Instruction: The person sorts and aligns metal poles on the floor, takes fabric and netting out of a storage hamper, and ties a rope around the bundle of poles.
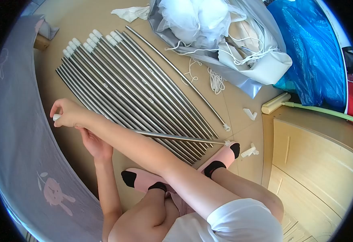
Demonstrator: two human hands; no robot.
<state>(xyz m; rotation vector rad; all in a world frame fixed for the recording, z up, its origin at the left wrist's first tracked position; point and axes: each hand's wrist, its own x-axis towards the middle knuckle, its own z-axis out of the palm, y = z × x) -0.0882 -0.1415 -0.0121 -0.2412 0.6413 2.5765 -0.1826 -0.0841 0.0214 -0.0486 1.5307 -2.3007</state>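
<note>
My right hand (65, 113) is at the left, its fingers closed around a small white cap (56, 117). Just below its wrist is my left hand (98, 146), palm and part of the fingers showing, the rest hidden behind my right forearm; what it holds, if anything, is hidden. A metal rod (180, 138) lies slantwise over the other rods, its right end with a clear fitting beside my foot and its left part passing out of sight behind the forearm. Under it, many metal rods (120, 80) lie side by side on the floor, several with white caps.
A grey bag (273, 66) with white cloth and cords stands at the top, beside a blue plastic bag (309, 52). White connectors (250, 114), a cord bundle (216, 80) and a single rod (176, 69) lie on the floor. Grey fabric (19, 121) hangs left; a wooden cabinet (309, 169) stands right.
</note>
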